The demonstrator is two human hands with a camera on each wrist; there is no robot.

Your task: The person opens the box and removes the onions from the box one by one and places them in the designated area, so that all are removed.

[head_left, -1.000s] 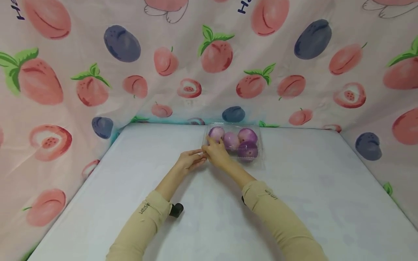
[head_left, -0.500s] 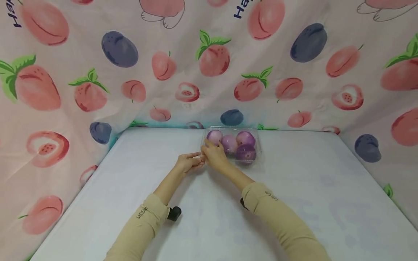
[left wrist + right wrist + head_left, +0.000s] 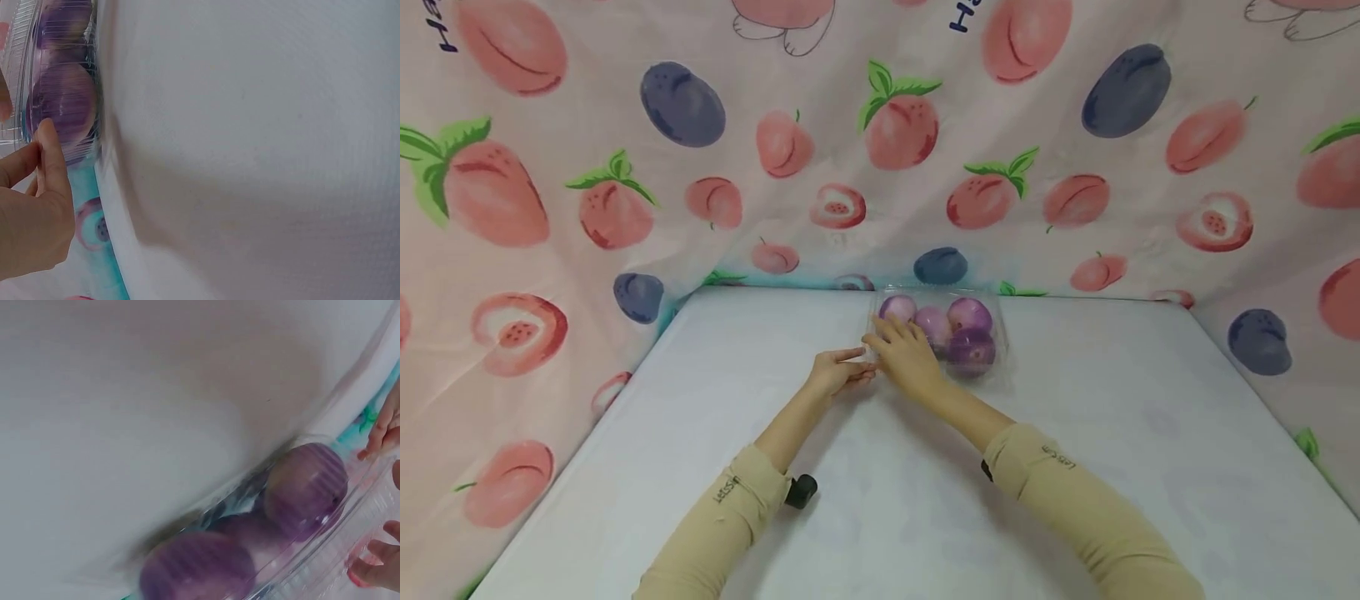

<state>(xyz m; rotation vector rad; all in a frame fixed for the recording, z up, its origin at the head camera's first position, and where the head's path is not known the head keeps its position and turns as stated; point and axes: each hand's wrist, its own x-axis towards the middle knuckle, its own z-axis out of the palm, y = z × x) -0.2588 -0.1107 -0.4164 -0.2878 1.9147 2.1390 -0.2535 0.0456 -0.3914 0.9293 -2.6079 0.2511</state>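
A clear plastic box [image 3: 942, 291] with a ridged lid stands at the back of the table. Inside lie several round purple-and-white things, like red onions [image 3: 971, 350]. With thumb and fingertips, my left hand [image 3: 835, 372] pinches the rim at the box's near left corner; in the left wrist view, the left hand [image 3: 40, 219] shows this pinch beside one onion [image 3: 65, 100]. My right hand [image 3: 910, 360] reaches over the left part of the lid, fingers fairly straight and spread. At the right wrist view's edge, right-hand fingers [image 3: 375, 562] show beside the box's rim [image 3: 300, 559].
The white-covered table [image 3: 880, 500] stretches out in front of the box and to both sides. Just behind the box hangs a fruit-print cloth [image 3: 835, 100], which also closes off the left and right. Black wrist cameras [image 3: 801, 492] stick out under the sleeves.
My right hand's fingers have straightened and spread from the lid's left corner, and its forearm has shifted right. The left hand stays at the corner. The head view has wobbled slightly.
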